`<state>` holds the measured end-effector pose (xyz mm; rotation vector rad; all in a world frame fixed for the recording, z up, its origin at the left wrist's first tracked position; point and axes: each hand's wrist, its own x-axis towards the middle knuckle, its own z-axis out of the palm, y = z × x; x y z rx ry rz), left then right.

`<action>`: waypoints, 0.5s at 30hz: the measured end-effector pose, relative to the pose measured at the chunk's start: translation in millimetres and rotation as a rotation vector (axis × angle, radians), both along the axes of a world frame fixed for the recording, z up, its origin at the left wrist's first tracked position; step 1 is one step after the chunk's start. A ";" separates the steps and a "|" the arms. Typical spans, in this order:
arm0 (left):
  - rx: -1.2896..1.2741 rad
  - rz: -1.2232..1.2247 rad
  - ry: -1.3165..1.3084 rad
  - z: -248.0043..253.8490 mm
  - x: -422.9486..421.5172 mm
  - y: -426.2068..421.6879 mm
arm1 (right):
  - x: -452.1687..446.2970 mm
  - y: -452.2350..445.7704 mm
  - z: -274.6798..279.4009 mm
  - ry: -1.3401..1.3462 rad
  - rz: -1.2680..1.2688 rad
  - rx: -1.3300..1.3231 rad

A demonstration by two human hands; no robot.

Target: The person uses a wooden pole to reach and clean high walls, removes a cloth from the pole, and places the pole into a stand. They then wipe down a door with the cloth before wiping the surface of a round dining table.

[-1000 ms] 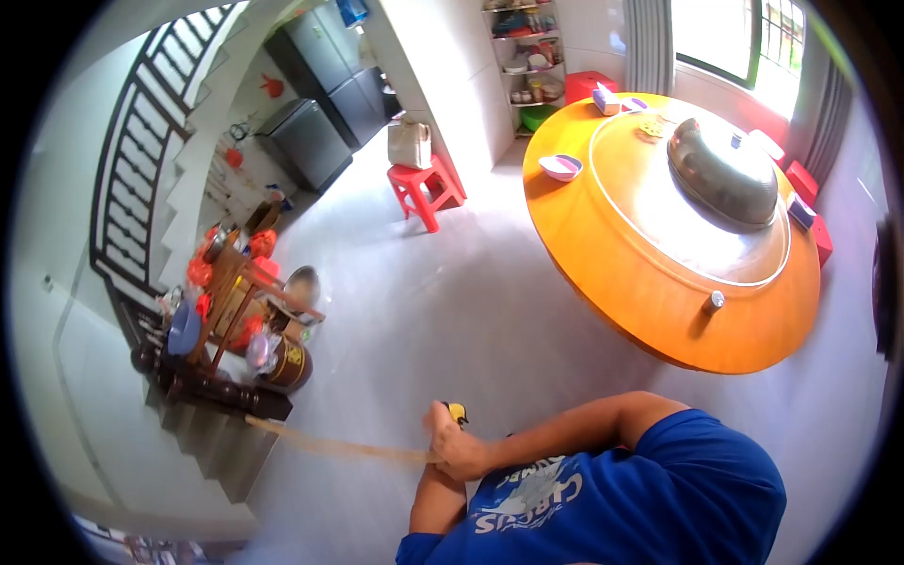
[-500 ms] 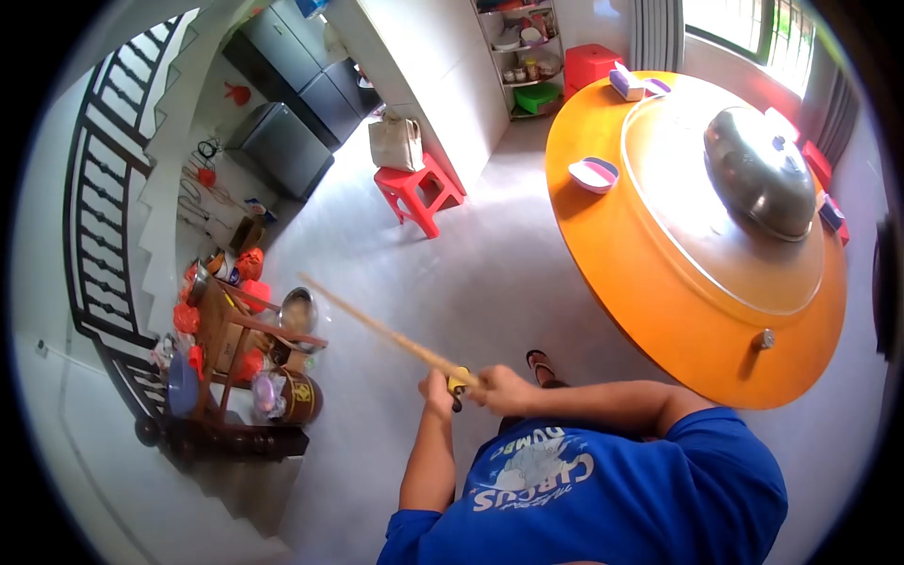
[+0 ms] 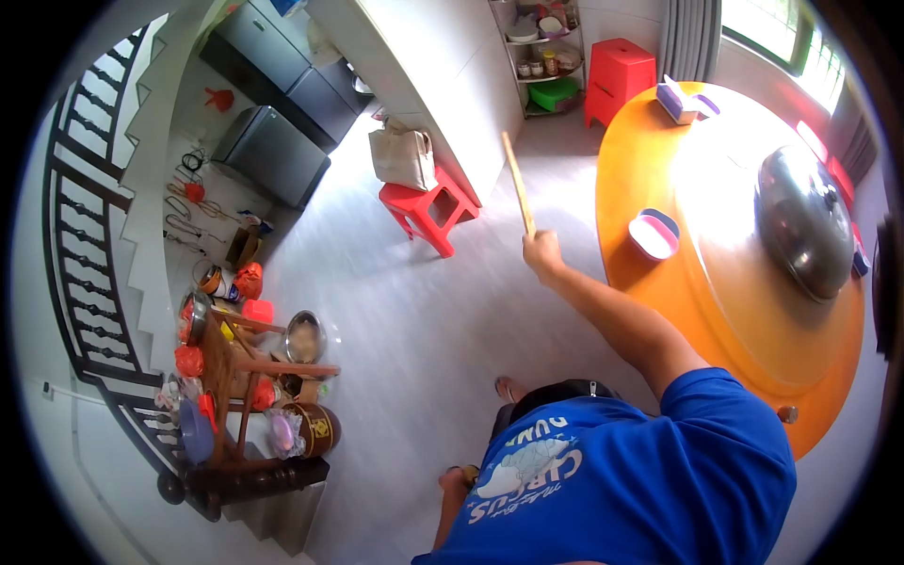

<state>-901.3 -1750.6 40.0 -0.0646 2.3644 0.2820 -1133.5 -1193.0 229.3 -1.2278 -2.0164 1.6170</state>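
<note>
My right hand (image 3: 542, 254) is closed round the lower end of a thin wooden stick (image 3: 517, 184). The stick points up and away over the floor, between a red stool and the table. Low by my hip, my left hand (image 3: 453, 480) is closed on a small yellow-and-black object (image 3: 471, 473), mostly hidden by the fingers and my blue shirt. Nearest to the right hand is the edge of the round orange table (image 3: 617, 212), with a pink-and-white dish (image 3: 653, 235) on it.
A large metal dome lid (image 3: 800, 221) sits on the table's glass turntable. A red stool (image 3: 428, 209) bearing a beige bag (image 3: 402, 158) stands by the wall's end. At left, an upturned wooden stool (image 3: 273, 367) lies among pots and bags beside the stair railing (image 3: 85, 254).
Both hands were together at the stick's end. My right hand has swung forward and right with the stick, which now points upward; my left hand has dropped back towards my body.
</note>
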 end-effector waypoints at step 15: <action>0.150 0.499 0.084 41.7 -308.6 83.3 | -256.5 64.0 -78.8 0.006 -0.149 0.091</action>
